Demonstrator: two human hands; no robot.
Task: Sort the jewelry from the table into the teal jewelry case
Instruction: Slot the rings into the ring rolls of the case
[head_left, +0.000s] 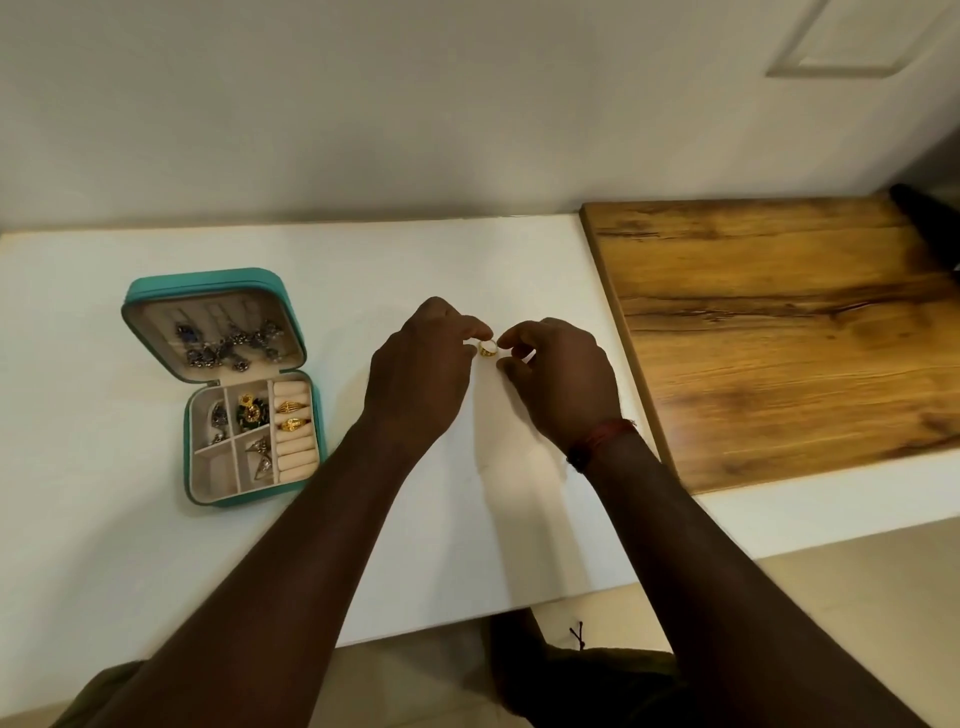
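A gold ring (488, 349) sits between my two hands above the middle of the white table (156, 571). My left hand (421, 374) pinches it from the left and my right hand (563, 376) pinches it from the right. The teal jewelry case (311, 415) lies open at the left. Its lid holds dark silver pieces. Its tray has two gold rings (292, 415) in the ring rolls, a green and gold piece, and several silver pieces in the compartments.
A wooden board (779, 338) covers the right part of the table, just right of my right hand. A white wall runs behind the table. The table's front edge lies near my forearms, with floor beyond it.
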